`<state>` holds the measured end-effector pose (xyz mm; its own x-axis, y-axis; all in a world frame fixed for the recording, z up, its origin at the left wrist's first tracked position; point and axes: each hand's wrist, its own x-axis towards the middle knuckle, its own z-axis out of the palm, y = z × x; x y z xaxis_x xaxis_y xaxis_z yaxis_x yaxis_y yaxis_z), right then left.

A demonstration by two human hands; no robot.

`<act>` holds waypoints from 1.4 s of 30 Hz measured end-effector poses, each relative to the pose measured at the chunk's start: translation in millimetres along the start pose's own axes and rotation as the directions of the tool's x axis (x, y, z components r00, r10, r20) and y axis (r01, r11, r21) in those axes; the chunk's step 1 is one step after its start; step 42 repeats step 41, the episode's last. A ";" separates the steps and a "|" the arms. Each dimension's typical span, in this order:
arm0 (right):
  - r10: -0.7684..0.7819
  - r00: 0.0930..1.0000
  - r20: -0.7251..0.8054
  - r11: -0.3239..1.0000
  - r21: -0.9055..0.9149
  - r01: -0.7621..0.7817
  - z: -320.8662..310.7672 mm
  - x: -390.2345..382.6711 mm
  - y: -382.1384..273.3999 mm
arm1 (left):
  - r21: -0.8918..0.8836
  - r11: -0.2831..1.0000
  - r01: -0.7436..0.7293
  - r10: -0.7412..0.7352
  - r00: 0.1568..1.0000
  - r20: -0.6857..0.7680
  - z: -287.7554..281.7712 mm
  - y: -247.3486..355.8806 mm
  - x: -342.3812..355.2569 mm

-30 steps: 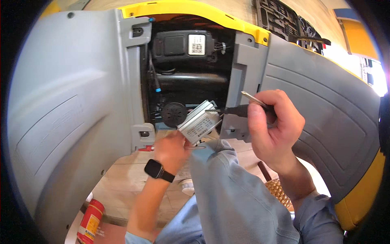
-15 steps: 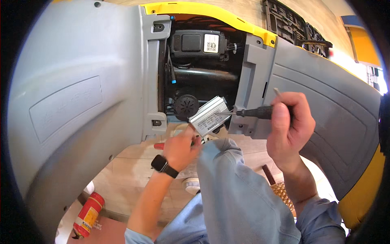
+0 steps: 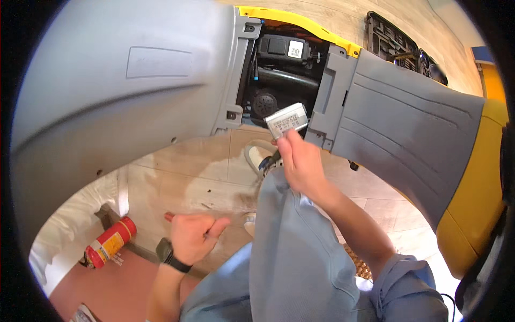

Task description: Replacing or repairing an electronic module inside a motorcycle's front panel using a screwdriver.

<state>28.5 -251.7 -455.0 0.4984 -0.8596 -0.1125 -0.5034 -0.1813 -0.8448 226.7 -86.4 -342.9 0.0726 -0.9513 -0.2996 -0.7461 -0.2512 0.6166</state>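
Note:
My right hand (image 3: 304,166) grips the near end of a silver ribbed metal box (image 3: 287,119) with a printed label, thumb on its face. The box is tilted at the near edge of an open bay in a grey and yellow vehicle body. A dark, slim piece (image 3: 272,160) sticks out below that hand; whether it is the screwdriver or a cable I cannot tell. Lower left, my left hand (image 3: 196,236), with a watch on its wrist, is closed round a red-handled tool (image 3: 169,216), of which only the red end shows.
In the bay sit a black module (image 3: 280,49), a round black slotted part (image 3: 264,104) and a dark tube (image 3: 289,78). Grey panels (image 3: 177,107) flank it. A black tool case (image 3: 394,43) lies beyond. A red fire extinguisher (image 3: 110,242) lies lower left.
The left hand has let go of the silver box and drawn back toward me, lower left. My right hand has come left and taken hold of the box. The view has shifted.

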 end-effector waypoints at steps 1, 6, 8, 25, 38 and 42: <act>-0.005 1.000 0.007 1.000 -0.002 0.005 2.5 0.3 3.4 | 0.044 0.999 -0.012 0.011 1.000 0.007 -10.9 13.9 -11.9; -0.064 0.995 -0.072 0.992 0.101 0.071 13.2 -3.5 16.3 | 0.022 0.982 0.189 -0.189 0.982 0.006 -58.8 76.7 -57.7; 0.092 0.995 0.028 0.973 0.209 -0.096 8.7 -16.0 7.7 | 0.020 0.967 0.256 -0.255 0.967 -0.021 -65.2 95.8 -67.8; -0.117 0.789 0.604 0.375 0.762 -0.528 -101.7 -45.3 -160.8 | -0.824 0.126 -0.553 -0.616 0.608 -0.502 -95.2 82.0 -113.8; -0.505 0.800 0.326 0.849 0.354 0.392 -257.7 -210.1 -250.1 | -0.503 -0.706 -0.498 -0.405 0.867 -0.290 -49.5 200.5 -184.8; -0.518 0.757 0.398 0.855 0.268 0.445 -279.5 -234.9 -246.1 | -0.727 -0.589 -0.352 -0.169 0.934 -0.316 -4.6 248.0 -162.4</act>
